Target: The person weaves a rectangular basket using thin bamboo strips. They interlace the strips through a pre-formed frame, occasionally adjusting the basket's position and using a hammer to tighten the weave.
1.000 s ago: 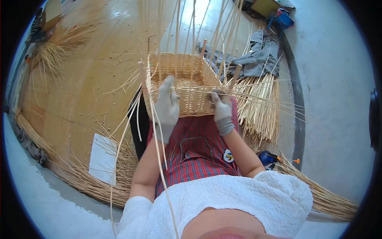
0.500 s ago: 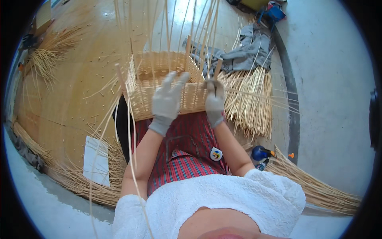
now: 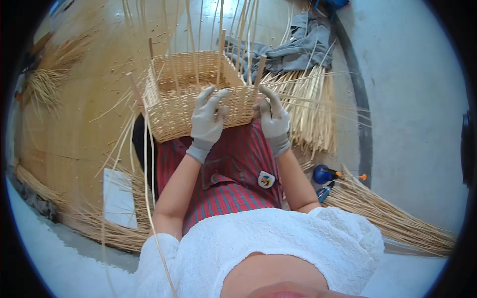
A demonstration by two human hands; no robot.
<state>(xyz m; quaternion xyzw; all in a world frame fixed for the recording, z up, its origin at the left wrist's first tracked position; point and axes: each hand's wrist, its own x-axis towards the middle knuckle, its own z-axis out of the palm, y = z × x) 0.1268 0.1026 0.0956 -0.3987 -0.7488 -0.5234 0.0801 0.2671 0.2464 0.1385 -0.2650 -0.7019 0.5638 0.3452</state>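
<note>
- Scrap-strewn floor (image 3: 112, 69) is seen left of the basket (image 3: 171, 119), set over a red apron (image 3: 233, 191).
- The left hand's (image 3: 206, 121) grip is spread at its near wall; the right hand's (image 3: 275, 124), parted beside its near-right post (image 3: 260, 69).
- Woven rows (image 3: 238, 110) are best packed evenly.

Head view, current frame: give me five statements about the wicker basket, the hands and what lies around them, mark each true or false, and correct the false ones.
1. The left hand and the right hand both wear pale gloves. True.
2. The wicker basket is closed by a woven lid. False: its top is open, and the inside shows.
3. A grey cloth lies over part of a bundle of pale rods. True.
4. The white sheet lies on the person's right. False: it lies on the left.
5. The blue bottle stands inside the basket. False: it is outside, beyond the right forearm.
</note>
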